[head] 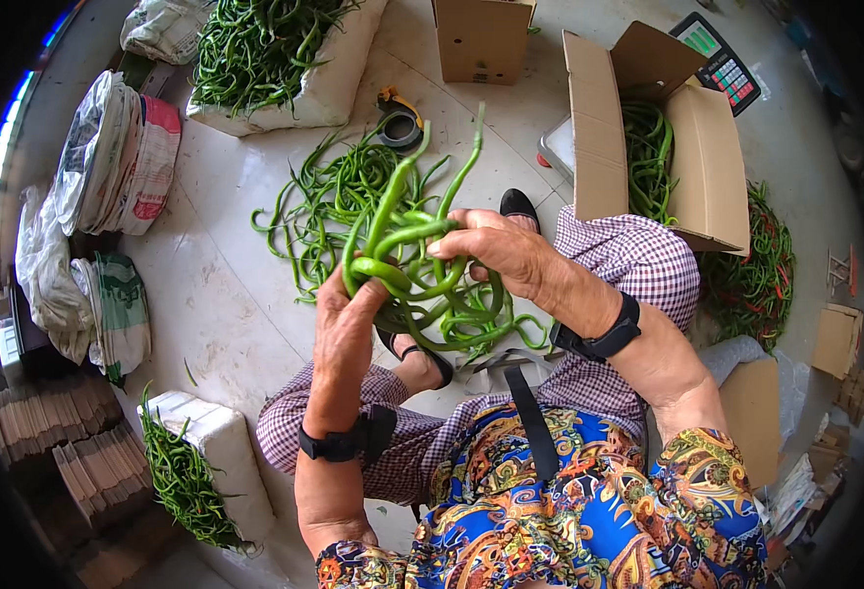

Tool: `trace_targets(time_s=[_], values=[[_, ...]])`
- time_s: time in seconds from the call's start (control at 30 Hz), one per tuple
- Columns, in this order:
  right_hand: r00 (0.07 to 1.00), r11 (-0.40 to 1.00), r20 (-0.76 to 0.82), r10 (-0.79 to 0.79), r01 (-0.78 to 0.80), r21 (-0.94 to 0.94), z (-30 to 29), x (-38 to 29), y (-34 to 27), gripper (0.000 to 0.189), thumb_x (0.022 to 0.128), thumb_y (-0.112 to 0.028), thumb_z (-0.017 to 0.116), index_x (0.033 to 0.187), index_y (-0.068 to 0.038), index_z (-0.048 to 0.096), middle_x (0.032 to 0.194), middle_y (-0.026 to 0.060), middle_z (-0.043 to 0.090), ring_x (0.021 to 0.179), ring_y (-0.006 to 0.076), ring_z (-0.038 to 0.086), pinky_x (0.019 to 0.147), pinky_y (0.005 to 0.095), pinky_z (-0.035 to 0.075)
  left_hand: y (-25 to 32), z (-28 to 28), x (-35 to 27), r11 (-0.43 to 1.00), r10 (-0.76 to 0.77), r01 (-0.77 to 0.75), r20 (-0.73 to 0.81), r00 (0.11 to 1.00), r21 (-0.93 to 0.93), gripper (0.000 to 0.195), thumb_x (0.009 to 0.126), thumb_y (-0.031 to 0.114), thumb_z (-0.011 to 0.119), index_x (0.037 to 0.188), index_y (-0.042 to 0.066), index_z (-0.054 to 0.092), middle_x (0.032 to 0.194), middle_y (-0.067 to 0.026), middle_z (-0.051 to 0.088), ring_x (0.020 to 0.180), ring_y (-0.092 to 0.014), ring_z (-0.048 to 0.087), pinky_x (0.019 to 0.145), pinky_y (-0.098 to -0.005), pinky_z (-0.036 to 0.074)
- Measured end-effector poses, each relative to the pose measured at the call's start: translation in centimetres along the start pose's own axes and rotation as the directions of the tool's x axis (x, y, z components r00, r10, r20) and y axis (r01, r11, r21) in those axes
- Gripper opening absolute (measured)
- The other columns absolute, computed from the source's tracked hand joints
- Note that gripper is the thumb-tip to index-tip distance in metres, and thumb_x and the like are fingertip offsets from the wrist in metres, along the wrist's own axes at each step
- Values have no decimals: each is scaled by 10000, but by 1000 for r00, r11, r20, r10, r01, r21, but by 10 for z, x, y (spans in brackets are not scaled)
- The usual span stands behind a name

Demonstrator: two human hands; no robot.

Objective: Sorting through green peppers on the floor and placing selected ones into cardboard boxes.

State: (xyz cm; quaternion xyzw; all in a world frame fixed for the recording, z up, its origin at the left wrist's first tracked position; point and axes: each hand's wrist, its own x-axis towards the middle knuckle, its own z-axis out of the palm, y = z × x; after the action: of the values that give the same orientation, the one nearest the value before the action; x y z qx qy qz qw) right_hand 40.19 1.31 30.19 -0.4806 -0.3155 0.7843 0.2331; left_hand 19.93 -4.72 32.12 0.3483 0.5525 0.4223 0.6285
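A loose bunch of long green chili peppers (417, 276) is held up between both hands over my lap. My left hand (351, 302) grips its left side, the thumb pressed over a curled pepper. On the right side my right hand (502, 250) pinches peppers between thumb and fingers. Two long peppers stick out upward from the bunch. Below and beyond it, a pile of green peppers (344, 184) lies on the tiled floor, partly hidden by the hands and bunch.
An open cardboard box (708, 158) with peppers stands by my right knee, near a digital scale display (719, 62). Foam boxes (336, 81) of peppers stand ahead and at the lower left. A tape dispenser (400, 127) lies beyond the pile. Mixed red and green peppers (760, 272) are heaped at right.
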Motion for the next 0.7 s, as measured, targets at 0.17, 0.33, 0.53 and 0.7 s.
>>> trace_targets(time_s=[0.17,0.33,0.53,0.7], values=[[996,996,36,-77,78,-31,-8,-4,-5,344,850,-201,614,1163,-67,565,960,-2,661,787,36,547,581,181,353,-2,3,2,969,209,-184,-146,967,166,157,898,101,605,1016,-3,608,844,-18,644,701,-67,548,621,-224,457],[986,997,160,-50,39,70,-2,-7,-6,338,883,-251,648,1149,-62,563,902,-1,644,733,46,565,540,175,361,-9,-1,10,883,289,-174,-214,933,437,122,886,61,603,957,-36,581,763,-69,634,652,-89,542,575,-250,454],[955,979,292,57,-110,170,9,-7,11,284,881,-216,661,1092,-52,568,829,16,640,641,46,569,439,167,348,-13,1,13,956,265,-224,-236,935,187,149,910,107,579,995,-15,593,859,-50,641,726,-99,576,655,-238,473],[944,955,329,2,-99,278,6,-13,2,279,924,-225,615,1124,-40,555,824,7,611,580,29,517,410,155,323,-13,-11,14,962,50,-137,-342,938,-235,158,908,142,588,1006,18,582,877,-55,615,732,-136,601,649,-258,503]])
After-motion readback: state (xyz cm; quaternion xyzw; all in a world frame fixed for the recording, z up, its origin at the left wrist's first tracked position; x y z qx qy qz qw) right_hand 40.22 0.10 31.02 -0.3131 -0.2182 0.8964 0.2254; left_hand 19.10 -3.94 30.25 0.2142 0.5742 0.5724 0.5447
